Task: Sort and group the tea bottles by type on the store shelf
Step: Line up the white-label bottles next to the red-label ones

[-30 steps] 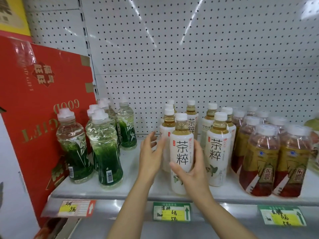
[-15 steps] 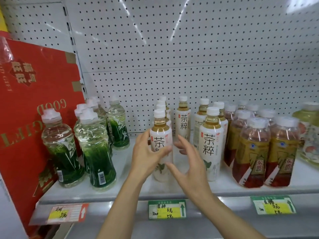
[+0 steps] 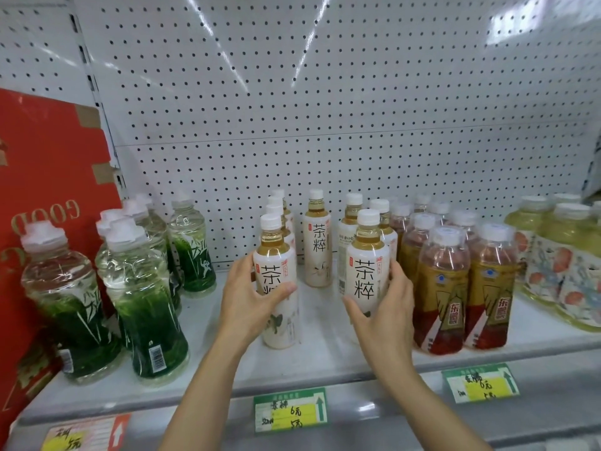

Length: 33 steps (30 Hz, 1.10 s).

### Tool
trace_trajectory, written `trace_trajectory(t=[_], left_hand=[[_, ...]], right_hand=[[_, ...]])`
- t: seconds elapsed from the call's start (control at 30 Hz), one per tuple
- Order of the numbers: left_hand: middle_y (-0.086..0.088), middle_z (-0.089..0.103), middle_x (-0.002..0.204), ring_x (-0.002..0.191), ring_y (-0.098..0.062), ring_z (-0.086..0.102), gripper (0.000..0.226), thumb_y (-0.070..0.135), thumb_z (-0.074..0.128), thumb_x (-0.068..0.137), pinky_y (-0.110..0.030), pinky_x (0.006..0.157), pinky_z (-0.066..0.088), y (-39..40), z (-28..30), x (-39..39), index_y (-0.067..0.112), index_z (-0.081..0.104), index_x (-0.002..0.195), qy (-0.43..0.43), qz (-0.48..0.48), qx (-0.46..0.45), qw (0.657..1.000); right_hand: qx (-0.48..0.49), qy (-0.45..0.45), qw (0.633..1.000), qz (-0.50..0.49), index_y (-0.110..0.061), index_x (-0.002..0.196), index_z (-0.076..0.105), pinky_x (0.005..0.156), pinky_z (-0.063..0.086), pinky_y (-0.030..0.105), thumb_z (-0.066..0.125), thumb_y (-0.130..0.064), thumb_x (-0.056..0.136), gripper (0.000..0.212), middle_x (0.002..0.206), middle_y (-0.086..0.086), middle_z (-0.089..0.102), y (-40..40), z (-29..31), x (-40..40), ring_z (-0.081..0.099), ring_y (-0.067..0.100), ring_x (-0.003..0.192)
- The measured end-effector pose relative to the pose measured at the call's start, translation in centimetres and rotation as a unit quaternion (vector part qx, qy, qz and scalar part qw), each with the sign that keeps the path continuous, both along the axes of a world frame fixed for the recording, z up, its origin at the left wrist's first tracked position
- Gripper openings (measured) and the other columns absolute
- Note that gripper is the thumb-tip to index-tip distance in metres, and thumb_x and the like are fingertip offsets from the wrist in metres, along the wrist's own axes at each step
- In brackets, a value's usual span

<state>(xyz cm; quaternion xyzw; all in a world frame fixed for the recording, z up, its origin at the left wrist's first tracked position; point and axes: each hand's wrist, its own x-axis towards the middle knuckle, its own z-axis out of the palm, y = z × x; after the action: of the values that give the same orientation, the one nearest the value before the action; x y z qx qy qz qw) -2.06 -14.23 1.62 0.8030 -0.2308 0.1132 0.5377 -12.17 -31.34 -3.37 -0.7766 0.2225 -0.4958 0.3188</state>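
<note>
My left hand (image 3: pixel 248 301) is wrapped around the front white-label tea bottle (image 3: pixel 276 265) at the head of a left column of white-label bottles. My right hand (image 3: pixel 387 307) grips another white-label tea bottle (image 3: pixel 367 265) at the head of the right column. Both bottles stand upright on the white shelf (image 3: pixel 318 353). A single white-label bottle (image 3: pixel 318 242) stands alone at the back between the two columns. Green-label clear bottles (image 3: pixel 143 307) are grouped at the left. Gold-and-red-label bottles (image 3: pixel 445 288) are grouped at the right.
A red gift carton (image 3: pixel 48 196) leans at the far left beside the green bottles. Pale yellow bottles with floral labels (image 3: pixel 559 262) fill the far right. Price tags (image 3: pixel 289 410) hang on the shelf's front rail. A white pegboard (image 3: pixel 325 109) backs the shelf.
My right hand has moved right from the gap and closed on the right front white-label bottle. My left hand keeps its hold on the left one. The camera has shifted closer.
</note>
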Motion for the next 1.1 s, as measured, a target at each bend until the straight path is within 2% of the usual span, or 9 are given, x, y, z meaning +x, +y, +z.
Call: trace_trajectory(t=[0.17,0.3,0.4,0.5,0.63,0.8,0.9,1.0,1.1], left_hand=[[0.006,0.042,0.139,0.128,-0.017,0.047,0.086,0.035,0.083,0.075,-0.044,0.106,0.046,-0.3,-0.2,-0.4,0.026,0.039,0.148,-0.009,0.034,0.006,0.999],[0.001,0.041,0.138,0.128,-0.016,0.044,0.079,0.043,0.073,0.084,-0.031,0.105,0.039,-2.1,0.1,-4.7,0.021,0.036,0.15,-0.189,0.126,-0.074,0.971],[0.002,0.043,0.142,0.132,-0.015,0.042,0.08,0.054,0.065,0.086,-0.032,0.11,0.039,-4.6,-0.1,-6.8,0.022,0.033,0.152,-0.191,0.07,-0.025,0.979],[-0.002,0.04,0.15,0.139,-0.018,0.034,0.084,0.053,0.064,0.089,-0.029,0.114,0.03,-5.9,-1.2,-6.7,0.016,0.028,0.154,-0.203,0.085,0.037,0.975],[-0.003,0.04,0.15,0.138,-0.017,0.037,0.085,0.051,0.065,0.088,-0.029,0.11,0.035,-5.7,-1.5,-6.5,0.017,0.026,0.155,-0.22,0.077,0.036,0.972],[0.002,0.046,0.144,0.132,-0.006,0.041,0.083,0.053,0.069,0.081,-0.026,0.107,0.039,-4.7,-2.0,-7.7,0.029,0.031,0.151,-0.201,0.043,-0.068,0.976],[-0.001,0.054,0.128,0.118,-0.017,0.055,0.078,0.051,0.069,0.076,-0.042,0.098,0.05,-3.2,-2.1,-8.0,0.03,0.039,0.145,-0.205,0.049,-0.167,0.963],[0.008,0.053,0.122,0.112,-0.014,0.057,0.071,0.043,0.07,0.075,-0.041,0.094,0.052,-1.0,0.0,-7.8,0.056,0.036,0.136,-0.224,0.079,-0.279,0.93],[-0.001,0.049,0.125,0.11,-0.021,0.056,0.068,0.037,0.07,0.078,-0.047,0.094,0.053,1.5,1.6,-6.4,0.047,0.034,0.135,-0.266,0.123,-0.317,0.902]], right_hand=[[0.016,0.007,0.997,0.07,-0.019,0.147,0.029,0.105,0.034,0.029,0.085,-0.028,0.072,0.094,0.14,-0.002,0.043,1.0,0.6,0.1,0.039,0.016,0.131],[0.01,0.01,0.992,0.122,-0.025,0.146,0.03,0.107,0.033,0.025,0.085,-0.032,0.073,0.092,0.14,-0.014,0.039,3.3,0.7,0.1,0.035,0.004,0.132],[0.0,0.022,0.983,0.18,-0.022,0.146,0.033,0.111,0.039,0.033,0.08,-0.026,0.077,0.083,0.142,-0.013,0.041,3.9,0.3,0.0,0.038,0.006,0.133],[-0.017,0.01,0.973,0.231,-0.018,0.145,0.039,0.11,0.04,0.041,0.067,-0.025,0.08,0.071,0.141,-0.006,0.047,2.8,-0.4,-1.4,0.041,0.012,0.134],[-0.036,-0.071,0.987,0.14,-0.012,0.146,0.039,0.117,0.03,0.038,0.051,-0.018,0.079,0.068,0.147,-0.002,0.034,1.0,-0.5,-2.5,0.029,0.013,0.14],[-0.001,-0.025,0.998,0.066,-0.018,0.157,0.003,0.118,0.008,0.034,0.065,-0.007,0.087,0.094,0.164,0.005,0.001,0.4,0.4,-0.4,0.001,0.019,0.15],[0.023,-0.021,0.998,0.057,-0.018,0.155,-0.005,0.122,0.008,0.037,0.065,-0.005,0.087,0.099,0.164,0.01,0.003,0.1,0.4,1.0,0.003,0.023,0.151],[0.048,0.011,0.999,0.005,-0.009,0.156,0.002,0.118,0.017,0.043,0.068,-0.009,0.086,0.097,0.159,0.017,0.016,-0.3,0.5,2.4,0.017,0.033,0.145],[0.041,0.054,0.997,-0.039,-0.008,0.156,0.008,0.11,0.026,0.049,0.073,-0.021,0.085,0.097,0.151,0.022,0.026,-0.7,0.4,3.2,0.027,0.038,0.135]])
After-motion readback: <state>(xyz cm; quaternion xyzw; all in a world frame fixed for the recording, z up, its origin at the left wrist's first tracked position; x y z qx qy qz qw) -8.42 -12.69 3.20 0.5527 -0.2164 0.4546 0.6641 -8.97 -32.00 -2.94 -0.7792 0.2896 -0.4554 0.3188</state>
